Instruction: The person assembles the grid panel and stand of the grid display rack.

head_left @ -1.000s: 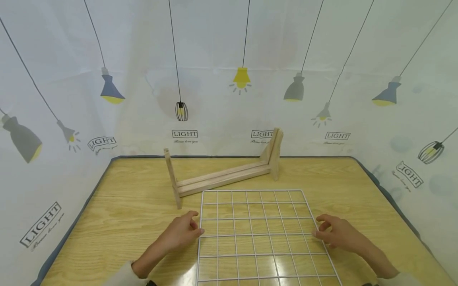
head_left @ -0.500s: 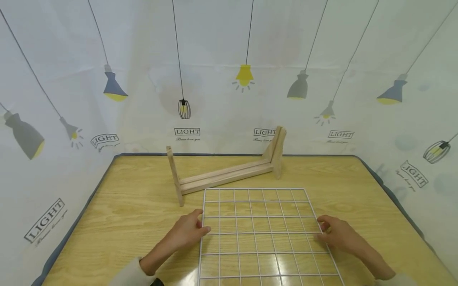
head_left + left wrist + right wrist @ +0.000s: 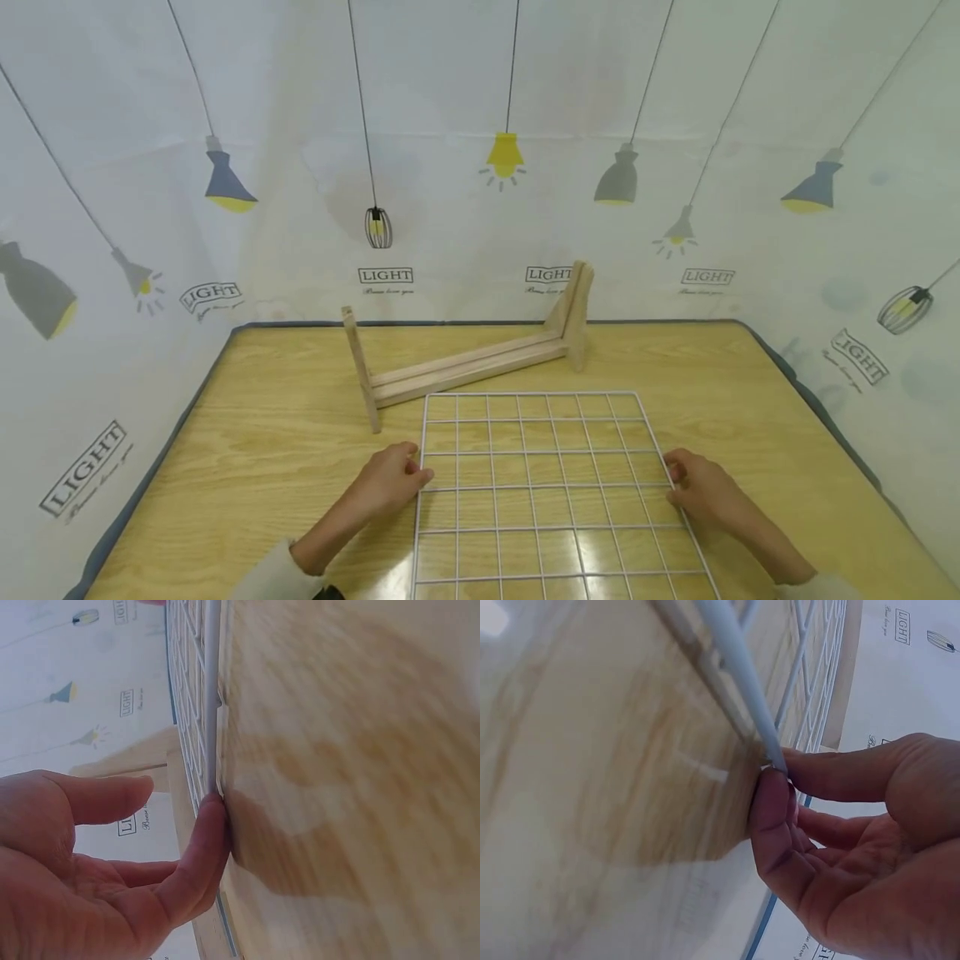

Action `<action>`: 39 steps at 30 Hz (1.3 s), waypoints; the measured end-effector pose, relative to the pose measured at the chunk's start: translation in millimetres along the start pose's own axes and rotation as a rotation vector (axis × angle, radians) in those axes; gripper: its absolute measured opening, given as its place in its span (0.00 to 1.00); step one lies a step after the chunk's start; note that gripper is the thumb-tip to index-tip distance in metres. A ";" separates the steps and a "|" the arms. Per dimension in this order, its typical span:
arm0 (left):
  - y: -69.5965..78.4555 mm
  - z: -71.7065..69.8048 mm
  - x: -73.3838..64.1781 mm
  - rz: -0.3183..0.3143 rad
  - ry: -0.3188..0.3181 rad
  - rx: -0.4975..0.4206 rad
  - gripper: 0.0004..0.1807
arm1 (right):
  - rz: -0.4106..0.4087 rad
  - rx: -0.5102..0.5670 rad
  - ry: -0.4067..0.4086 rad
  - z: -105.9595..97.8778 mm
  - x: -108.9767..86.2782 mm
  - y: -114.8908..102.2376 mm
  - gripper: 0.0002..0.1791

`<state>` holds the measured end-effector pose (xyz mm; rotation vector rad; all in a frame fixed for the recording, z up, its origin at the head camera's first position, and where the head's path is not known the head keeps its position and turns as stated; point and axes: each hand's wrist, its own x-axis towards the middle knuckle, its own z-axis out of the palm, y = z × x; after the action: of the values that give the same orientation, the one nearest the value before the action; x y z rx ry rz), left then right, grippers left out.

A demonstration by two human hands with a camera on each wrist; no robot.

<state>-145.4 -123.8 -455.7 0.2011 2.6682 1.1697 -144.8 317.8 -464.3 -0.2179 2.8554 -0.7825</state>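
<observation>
Both hands are taking hold of a white wire grid panel (image 3: pixel 543 487) that lies flat on the wooden table (image 3: pixel 262 450), filling the lower centre of the head view. The step in hand looks like securing a grip on its two side edges, not yet a lift: the panel appears to rest fully on the tabletop.

The left hand (image 3: pixel 386 483) sits at the panel's left edge, lower left of centre. In the left wrist view one fingertip (image 3: pixel 212 817) touches the rim wire (image 3: pixel 213 682) from below while the thumb hovers apart from it, so the fingers are loosely curled and touching rather than clamped.

The right hand (image 3: pixel 701 492) is at the right edge, lower right of centre. In the right wrist view the thumb (image 3: pixel 772 817) and a finger meet on the rim wire (image 3: pixel 735 667), pinching it.

Judging from this, the next move calls for the left thumb to close on the wire so both sides are held evenly; the thin wire lies tight to the table, so the fingertips must get under it.

A wooden rack frame (image 3: pixel 465 354) stands just beyond the panel's far edge, upper centre, near it but apart.
</observation>
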 end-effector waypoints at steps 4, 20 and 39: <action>-1.7 1.0 0.4 0.009 0.006 -0.007 0.15 | 0.012 0.041 -0.008 0.0 -0.2 -0.4 0.25; -2.9 4.3 2.7 -0.009 0.008 -0.072 0.20 | 0.065 0.180 -0.080 -5.7 -3.9 1.2 0.22; -3.5 0.7 1.3 0.052 -0.045 -0.053 0.23 | 0.128 0.323 -0.160 -9.7 -14.9 4.1 0.21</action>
<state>-146.6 -125.4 -458.9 0.2860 2.6049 1.2346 -132.6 328.9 -456.3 -0.0504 2.5201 -1.1255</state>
